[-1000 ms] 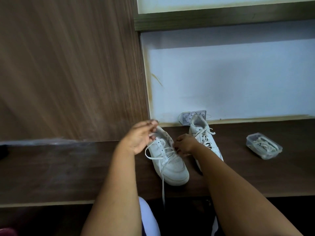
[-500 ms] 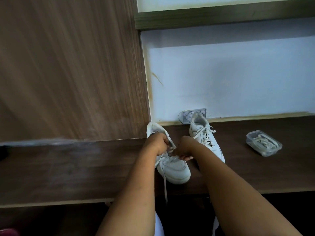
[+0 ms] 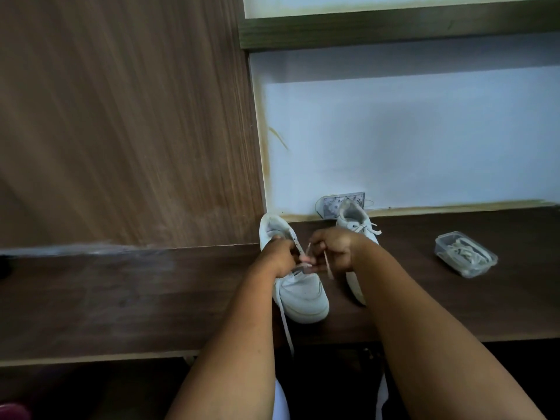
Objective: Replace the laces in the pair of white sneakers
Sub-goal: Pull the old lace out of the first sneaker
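Both hands are sitting closer together than 1 s ago: back then the left hand (image 3: 280, 256) was lifted w/ fingers spread over the heel of the near sneaker (image 3: 298, 294); now it's curling down onto the shoe's eyelet area, fingers clenched around the upper and what looks like the lace (image 3: 288, 331).

Bottom of frame: two bare forearms are reaching up from the lower edge twd center. One lace end is hanging from the near sneaker over the front edge of the dark wooden desk (image 3: 121, 298), dropping below center frame.

Center: near sneaker is lying toe twd the camera, heel twd the wall. Right hand (image 3: 335, 251) is hovering just right of the left one, fingers clenched and pinching a thin lace strand that's dangling beside the shoe. Exact eyelet can't be made out, too blurry.

Just behind the right wrist: second sneaker (image 3: 354, 225) is standing on the desk, still laced, partly hidden by the right arm.

Right-center of frame: clear plastic container (image 3: 465, 254) is sitting on the desk well apart from the shoes, holding bundled pale laces.

Far: a wall socket (image 3: 330, 204) is showing behind the second sneaker's heel, at the foot of the pale wall (image 3: 409, 140). Brown wood panel (image 3: 121, 116) is filling the upper left.
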Tool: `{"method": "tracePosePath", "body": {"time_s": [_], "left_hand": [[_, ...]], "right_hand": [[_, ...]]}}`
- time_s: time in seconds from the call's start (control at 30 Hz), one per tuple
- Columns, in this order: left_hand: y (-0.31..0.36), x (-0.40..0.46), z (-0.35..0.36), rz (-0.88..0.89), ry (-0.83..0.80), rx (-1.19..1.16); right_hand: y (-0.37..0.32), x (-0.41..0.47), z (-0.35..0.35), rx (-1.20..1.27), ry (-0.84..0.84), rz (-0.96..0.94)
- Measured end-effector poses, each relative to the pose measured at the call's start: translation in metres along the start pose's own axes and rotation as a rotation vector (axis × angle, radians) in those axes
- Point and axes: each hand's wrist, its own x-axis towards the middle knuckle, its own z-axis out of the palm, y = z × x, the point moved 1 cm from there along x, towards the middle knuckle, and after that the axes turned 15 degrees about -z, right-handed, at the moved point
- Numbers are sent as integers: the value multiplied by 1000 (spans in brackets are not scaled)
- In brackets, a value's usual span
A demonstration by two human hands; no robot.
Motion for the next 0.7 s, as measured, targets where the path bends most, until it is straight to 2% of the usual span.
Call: {"method": "tracePosePath", "body": {"time_s": [0.07,0.1,0.2,0.23,0.27,0.37,0.43,0.57,0.7], "left_hand": [[-2,-1,-1,9,-22,-34],[-1,-5,-2,22,-41,-56],[-2,-7,-5,-6,-77,-202],[-3,-8,-8,-30,-75,-268],[-5,-8,-11,-45,-65,-308],[-9,-11,-24,-35,-44,-372],[-9,-17,-36,0,-21,-449],[-12,-32,-57,26,16,-633],[-26,-43,-81,94,-52,-1077]], "right_hand": [[-10,-7,-2,-76,8,-63],[-13,-9,-6,-215,52,-95],[-10,-2,-22,-1030,150,-138],[-5,3,-26,-1250,157,-147],[1,7,-27,-1368,174,-179],[14,15,-14,-1305,233,-407],[17,20,-3,-1254,200,-553],[29,23,11,-1092,93,-548],[29,29,14,-1085,152,-560]]}}
